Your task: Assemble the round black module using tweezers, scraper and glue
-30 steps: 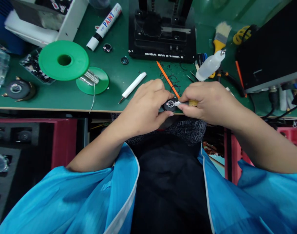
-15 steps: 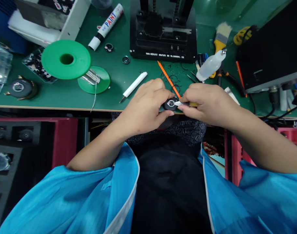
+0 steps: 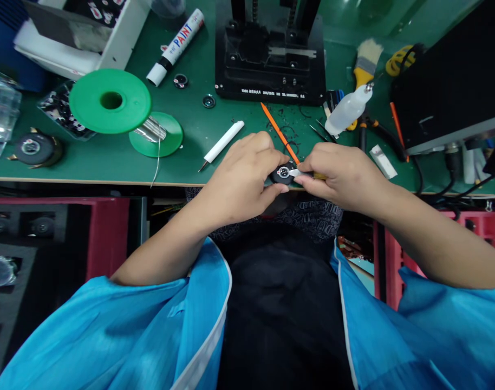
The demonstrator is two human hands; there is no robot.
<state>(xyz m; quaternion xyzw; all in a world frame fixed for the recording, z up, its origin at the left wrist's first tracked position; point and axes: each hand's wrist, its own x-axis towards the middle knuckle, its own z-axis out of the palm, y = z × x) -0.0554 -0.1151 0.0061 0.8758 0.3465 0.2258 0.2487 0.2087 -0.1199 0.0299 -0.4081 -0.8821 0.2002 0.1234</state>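
Head view — flat pale blade (image 3: 296, 173) against round black part (image 3: 283, 174).

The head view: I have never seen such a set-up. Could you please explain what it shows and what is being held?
No robot works here, but a person, filmed by one camera worn on the head, looking forward and down. The bare left hand grips a small round black part. The bare right hand pinches a small tool, its pale tip at that part's face. On the green table lie an orange stick and a paint marker; a green spool stands at the left, a squeeze bottle at the right.
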